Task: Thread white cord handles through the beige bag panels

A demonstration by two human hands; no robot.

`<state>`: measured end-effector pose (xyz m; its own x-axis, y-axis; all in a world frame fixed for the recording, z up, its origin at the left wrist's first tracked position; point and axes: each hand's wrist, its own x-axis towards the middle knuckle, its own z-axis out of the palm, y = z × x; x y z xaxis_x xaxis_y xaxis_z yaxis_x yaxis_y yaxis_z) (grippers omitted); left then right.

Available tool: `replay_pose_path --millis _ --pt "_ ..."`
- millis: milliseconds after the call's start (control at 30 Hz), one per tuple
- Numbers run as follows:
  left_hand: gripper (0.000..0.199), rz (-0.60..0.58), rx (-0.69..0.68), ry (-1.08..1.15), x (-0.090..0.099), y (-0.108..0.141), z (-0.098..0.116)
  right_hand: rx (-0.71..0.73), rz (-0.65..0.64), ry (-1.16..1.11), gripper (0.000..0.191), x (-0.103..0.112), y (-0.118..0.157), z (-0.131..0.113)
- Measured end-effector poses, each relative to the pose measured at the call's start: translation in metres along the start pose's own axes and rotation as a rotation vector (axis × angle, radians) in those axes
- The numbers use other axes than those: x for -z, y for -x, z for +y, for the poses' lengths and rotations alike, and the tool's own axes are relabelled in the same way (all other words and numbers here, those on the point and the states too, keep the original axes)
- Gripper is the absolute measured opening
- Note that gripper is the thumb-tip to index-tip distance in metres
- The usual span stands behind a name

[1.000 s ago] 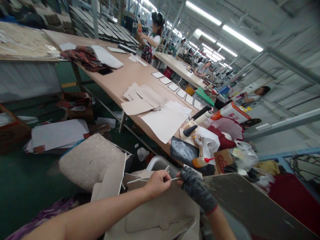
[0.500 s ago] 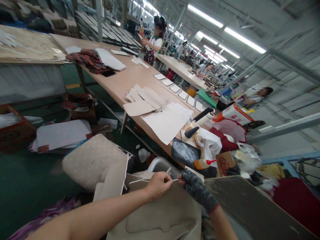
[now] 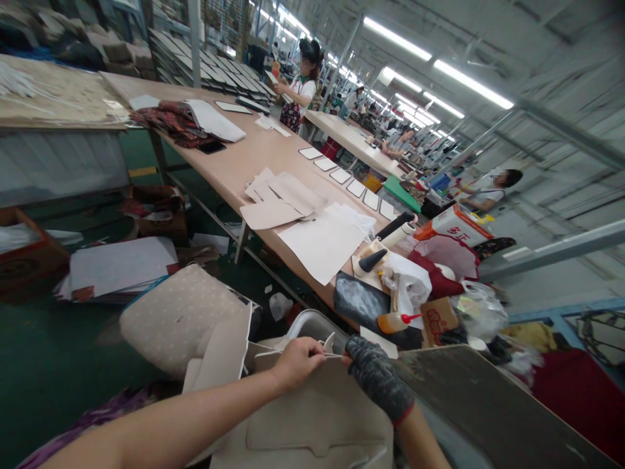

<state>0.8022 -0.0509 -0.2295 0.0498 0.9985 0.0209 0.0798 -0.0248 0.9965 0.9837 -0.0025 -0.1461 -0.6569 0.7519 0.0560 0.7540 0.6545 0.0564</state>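
A large beige panel (image 3: 327,410), leather-like, lies in front of me with a cut or stitched outline on its lower part. Along its upper edge a thin white strip (image 3: 333,355) is drawn between my hands. My left hand (image 3: 300,361), bare, pinches the strip at its left end. On the other side my right hand (image 3: 375,374), in a grey knitted fingerless glove, has its fingertips closed on the same strip. A small pale curled end sticks up beside the left fingers. More beige pieces (image 3: 219,348) lie left of the panel.
A long tan table (image 3: 205,111) runs ahead with beige sheets (image 3: 288,198) and a white sheet (image 3: 325,247). Near its close end lie a red-tipped glue bottle (image 3: 398,322) and rolls. A dark board (image 3: 488,397) is at right. A grey tub (image 3: 312,319) stands beyond my hands. Several people work farther off.
Both hands have shifted slightly left and down, still closed on the strip. The gap between them remains small. Across the table, the person at right has moved an arm.
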Motion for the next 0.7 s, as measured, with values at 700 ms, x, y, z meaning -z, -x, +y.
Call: replay_pose_path --millis 700 --pt "0.013 -0.012 -0.003 -0.126 0.01 0.013 -0.002 0.11 0.071 0.08 0.019 -0.016 0.003 -0.019"
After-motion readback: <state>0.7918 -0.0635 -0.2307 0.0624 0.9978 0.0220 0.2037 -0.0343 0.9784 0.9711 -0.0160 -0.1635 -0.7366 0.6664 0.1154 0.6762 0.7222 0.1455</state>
